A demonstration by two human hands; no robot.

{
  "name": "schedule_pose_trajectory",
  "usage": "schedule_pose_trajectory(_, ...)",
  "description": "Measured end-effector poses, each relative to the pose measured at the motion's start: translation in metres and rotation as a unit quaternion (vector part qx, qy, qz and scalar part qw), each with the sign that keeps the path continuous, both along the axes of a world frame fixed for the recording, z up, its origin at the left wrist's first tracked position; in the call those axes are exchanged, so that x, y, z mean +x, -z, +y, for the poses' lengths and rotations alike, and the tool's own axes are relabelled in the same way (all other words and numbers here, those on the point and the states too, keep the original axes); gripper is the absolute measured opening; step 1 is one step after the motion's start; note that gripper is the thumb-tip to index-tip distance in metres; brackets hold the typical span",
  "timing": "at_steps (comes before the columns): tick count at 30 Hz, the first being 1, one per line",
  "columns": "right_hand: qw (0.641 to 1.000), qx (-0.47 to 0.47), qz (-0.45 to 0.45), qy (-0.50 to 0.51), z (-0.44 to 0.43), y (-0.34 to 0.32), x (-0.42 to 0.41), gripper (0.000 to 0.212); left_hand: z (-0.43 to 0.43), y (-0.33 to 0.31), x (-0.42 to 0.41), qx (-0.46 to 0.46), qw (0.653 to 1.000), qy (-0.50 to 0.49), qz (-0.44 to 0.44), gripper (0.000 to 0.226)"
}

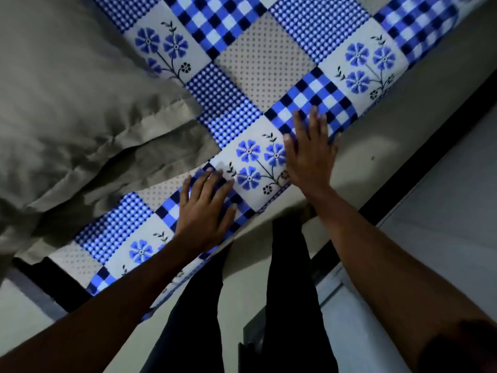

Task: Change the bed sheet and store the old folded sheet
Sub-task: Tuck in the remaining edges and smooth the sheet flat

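Note:
A blue-and-white patchwork bed sheet with check squares, dotted squares and flower squares lies spread over the bed. My left hand rests flat on it near the bed's edge, fingers spread. My right hand also lies flat, palm down, on the sheet right at the edge, a little farther along. Neither hand grips any cloth. No folded sheet is in view.
A grey pillow lies on the sheet to the left, its flap close to my left hand. The pale mattress side drops below the sheet's edge. My dark-trousered legs stand against the bed on a light floor.

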State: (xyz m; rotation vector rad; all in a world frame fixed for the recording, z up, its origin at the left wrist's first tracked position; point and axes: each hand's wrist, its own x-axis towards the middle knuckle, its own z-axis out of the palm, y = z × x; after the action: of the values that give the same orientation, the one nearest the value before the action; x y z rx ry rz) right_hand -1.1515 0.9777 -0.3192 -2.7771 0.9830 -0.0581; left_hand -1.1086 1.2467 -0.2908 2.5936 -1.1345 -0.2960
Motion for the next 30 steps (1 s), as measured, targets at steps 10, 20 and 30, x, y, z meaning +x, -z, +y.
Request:
schedule_pose_trajectory(10, 0.979, 0.044, -0.090, -0.179, -0.122, -0.007, 0.053, 0.052, -0.274, 0.010, 0.133, 0.062, 0.992, -0.114, -0.001, 0.066)
schedule_pose_trajectory(20, 0.999, 0.014, 0.023, 0.022, -0.417, -0.002, 0.065, 0.059, -0.447, 0.022, 0.094, 0.106, 0.994, -0.030, -0.012, 0.068)
schedule_pose_trajectory(30, 0.974, 0.000, -0.059, -0.218, -0.486, 0.002, 0.173, 0.052, -0.573, 0.020, 0.166, -0.016, 0.995, -0.087, -0.034, 0.056)
